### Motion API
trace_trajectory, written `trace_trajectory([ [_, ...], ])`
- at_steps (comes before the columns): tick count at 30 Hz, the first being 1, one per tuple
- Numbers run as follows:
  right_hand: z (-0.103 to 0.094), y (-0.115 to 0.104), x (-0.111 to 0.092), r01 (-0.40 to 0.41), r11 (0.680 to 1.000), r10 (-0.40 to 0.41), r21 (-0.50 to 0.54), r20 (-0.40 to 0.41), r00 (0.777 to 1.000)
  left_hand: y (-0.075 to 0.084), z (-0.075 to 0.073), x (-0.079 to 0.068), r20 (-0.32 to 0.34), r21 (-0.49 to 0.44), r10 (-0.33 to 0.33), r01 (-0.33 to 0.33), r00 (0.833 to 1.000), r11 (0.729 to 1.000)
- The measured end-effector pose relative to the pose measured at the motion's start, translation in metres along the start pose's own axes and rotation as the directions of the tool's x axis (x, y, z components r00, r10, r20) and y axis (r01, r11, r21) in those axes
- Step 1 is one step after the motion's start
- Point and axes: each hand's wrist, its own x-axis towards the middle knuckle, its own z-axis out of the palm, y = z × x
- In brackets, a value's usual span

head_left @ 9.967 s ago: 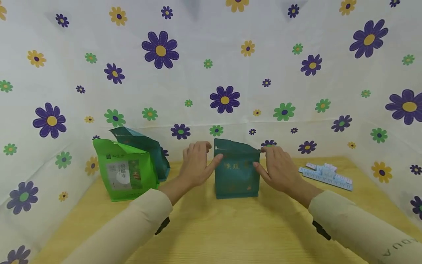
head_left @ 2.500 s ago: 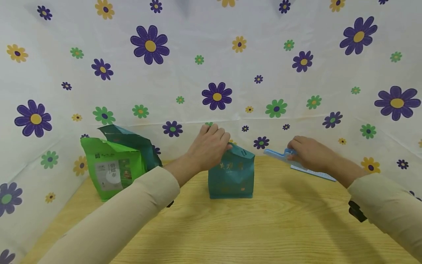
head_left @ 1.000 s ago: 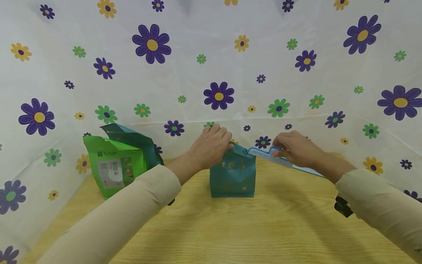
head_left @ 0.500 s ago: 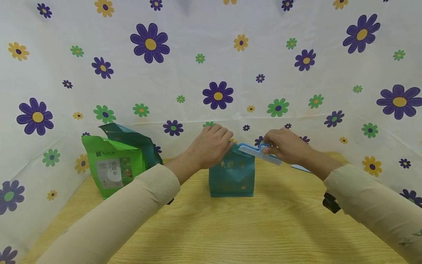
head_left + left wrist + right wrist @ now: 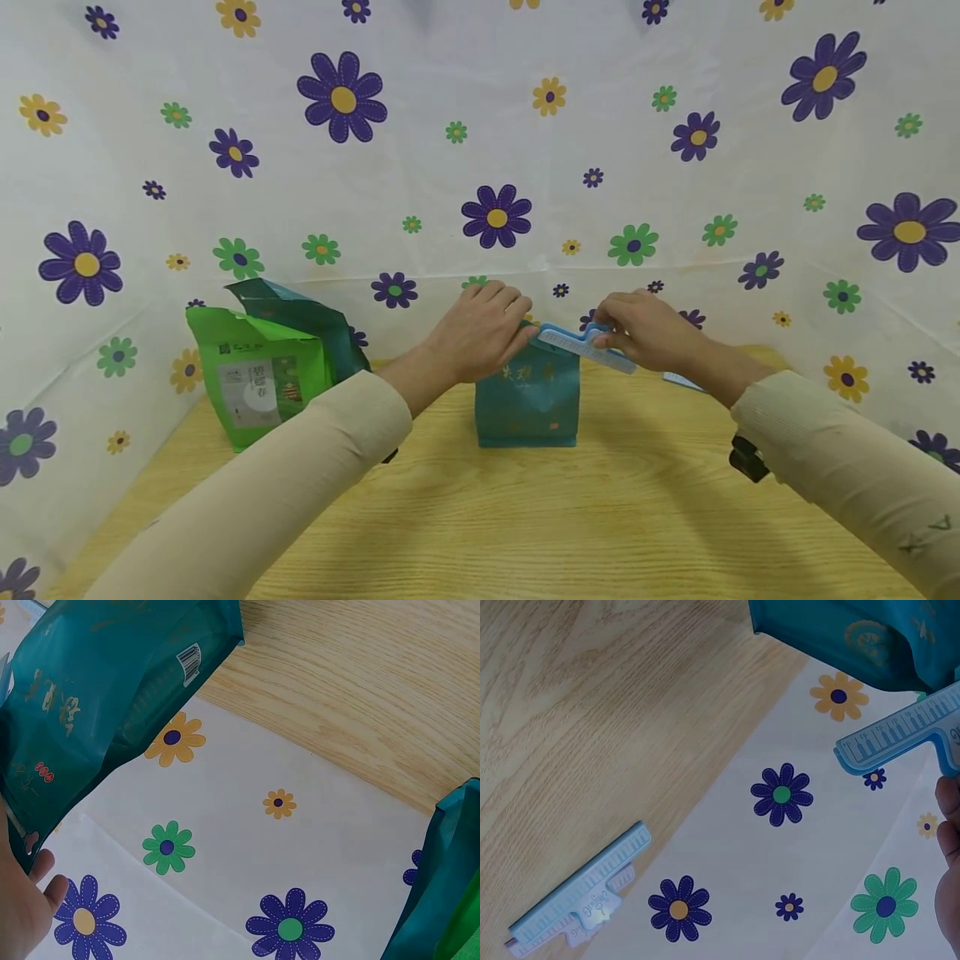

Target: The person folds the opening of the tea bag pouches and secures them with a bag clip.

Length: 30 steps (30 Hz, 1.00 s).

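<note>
A teal tea bag [image 5: 528, 412] with gold lettering stands upright on the table, its top folded over. My left hand [image 5: 482, 333] grips the fold at the left end, covering that corner. My right hand [image 5: 651, 330] pinches a light blue sealing clip [image 5: 577, 345] by its handle, fingers on top and thumb in front. The clip lies slanted across the right part of the fold, its right end sticking out past the bag. In the right wrist view the clip's ruler-marked bar [image 5: 900, 729] is seen beside the bag [image 5: 885, 645].
At the left stand a bright green tea bag [image 5: 258, 387] and, behind it, another teal bag [image 5: 348, 337], both with raised tops. More clips [image 5: 581, 892], blue and pale, lie on the wooden table [image 5: 540, 525] at the right. A flowered cloth [image 5: 420, 167] rises behind the table.
Ten seconds ago both hands were at the bag's upright top. The top is now folded under my left hand. My right hand has taken a clip and brought it left onto the fold.
</note>
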Motion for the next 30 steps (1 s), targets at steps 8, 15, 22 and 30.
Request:
trace_trajectory([
  [8, 0.0, -0.005, 0.008, 0.013, 1.0, -0.013, 0.011, -0.01, 1.0, 0.001, 0.0, 0.0, 0.002, 0.003, -0.004, 0.004, 1.0, 1.0],
  [15, 0.002, -0.011, 0.016, 0.061, 0.998, -0.059, 0.032, -0.053, 0.997, 0.001, 0.0, 0.001, 0.018, 0.009, -0.008, 0.008, 1.0, 1.0],
  [22, 0.001, -0.025, 0.029, 0.061, 0.997, -0.059, 0.036, -0.059, 0.997, 0.001, -0.002, 0.001, 0.023, 0.014, -0.004, 0.003, 1.0, 1.0],
  [30, 0.0, -0.03, 0.036, 0.067, 0.992, -0.062, 0.104, -0.05, 0.997, -0.001, -0.005, 0.0, 0.046, 0.01, -0.001, 0.001, 0.999, 1.0],
])
